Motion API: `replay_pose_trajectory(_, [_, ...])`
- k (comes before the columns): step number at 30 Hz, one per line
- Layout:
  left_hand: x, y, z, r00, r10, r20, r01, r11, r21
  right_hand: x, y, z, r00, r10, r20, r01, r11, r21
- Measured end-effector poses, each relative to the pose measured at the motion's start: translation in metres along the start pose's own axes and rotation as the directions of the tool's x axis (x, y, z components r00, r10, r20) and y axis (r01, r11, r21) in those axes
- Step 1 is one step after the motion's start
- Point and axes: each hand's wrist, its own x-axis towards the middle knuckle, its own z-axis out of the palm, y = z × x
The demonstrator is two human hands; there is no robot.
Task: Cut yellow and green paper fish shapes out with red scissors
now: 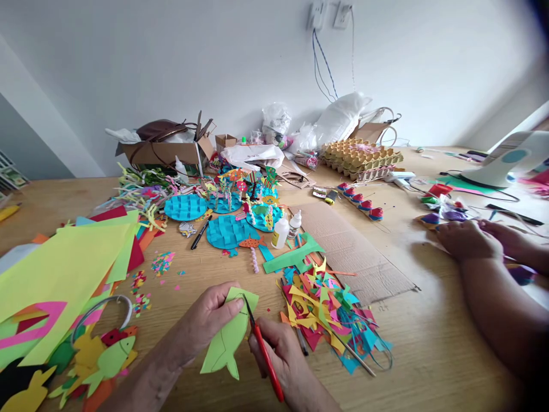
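My left hand (206,323) pinches a light green paper fish shape (227,337) by its upper edge, holding it just above the wooden table (429,343). My right hand (281,355) is closed around red-handled scissors (263,349); their dark blades touch the top of the green paper by my left thumb. A heap of coloured paper scraps (330,312) lies just right of my right hand.
Stacked coloured paper sheets (64,269) cover the left side, with cut paper fish (103,357) below them. Blue woven paper discs (227,229), glue bottles (281,232), a black marker (199,233), flat cardboard (343,246) and egg trays (360,154) lie farther back. Another person's hands (476,240) work at the right.
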Motion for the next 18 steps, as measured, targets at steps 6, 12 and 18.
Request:
replay_pose_trajectory(6, [0.0013,-0.0021,-0.0056,0.999,0.01,0.047,-0.011,1.0,0.025,-0.0015,0.0021,-0.0008,1.0,0.005,0.009,-0.005,1.0,0.001])
replay_pose_trajectory(12, [0.0022,0.0022,-0.0083,0.999,0.014,0.053,-0.018,0.997,0.08,-0.0002,-0.0012,-0.001,1.0,-0.015,0.008,0.015,1.0,-0.012])
replay_pose_trajectory(18, [0.0014,0.0035,-0.0092,0.998,-0.003,0.057,-0.001,0.998,0.068,-0.001,-0.0008,-0.0012,1.0,-0.012,0.013,0.012,1.0,-0.01])
